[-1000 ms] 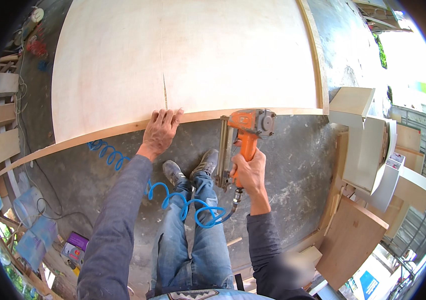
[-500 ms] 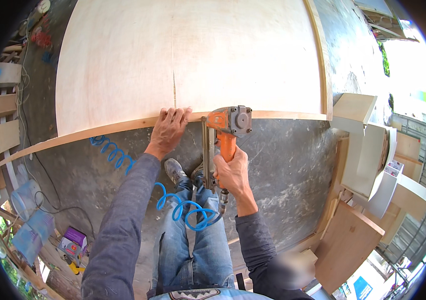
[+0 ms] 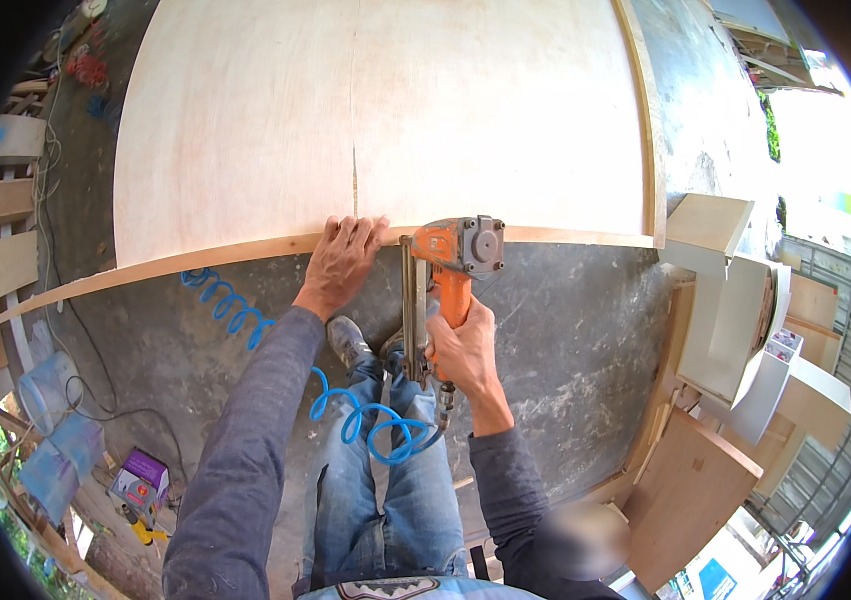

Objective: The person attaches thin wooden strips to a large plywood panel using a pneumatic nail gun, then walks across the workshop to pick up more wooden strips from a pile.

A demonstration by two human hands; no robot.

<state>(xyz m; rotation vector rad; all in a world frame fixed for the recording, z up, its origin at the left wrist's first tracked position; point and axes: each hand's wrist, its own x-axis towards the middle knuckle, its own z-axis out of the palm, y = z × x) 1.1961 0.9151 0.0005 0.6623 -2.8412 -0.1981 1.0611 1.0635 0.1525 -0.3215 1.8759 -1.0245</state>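
Note:
In my right hand (image 3: 468, 352) is the grip of an orange pneumatic nail gun (image 3: 453, 262), fingers wrapped round it. Its nose is at the wooden strip (image 3: 216, 252) that runs along the near edge of a large pale plywood panel (image 3: 246, 130). My left hand (image 3: 343, 264) lies over that strip, just left of the nail gun, with its fingers bent over the edge onto the panel. Whether its thumb presses from below is hidden. A coiled blue air hose (image 3: 351, 418) joins the fitting under the gun's grip.
Another wooden strip (image 3: 649, 130) lines the panel's right side. White box-like pieces (image 3: 726, 310) and a brown board (image 3: 694, 500) stand on the right. Wood offcuts (image 3: 8, 265) are stacked at the left, near a purple box (image 3: 143, 478) and a dark cable (image 3: 136, 414) on the floor.
Both hands and the nail gun keep almost the same place on the strip. The view has shifted very slightly, so the panel sits a little lower and further right.

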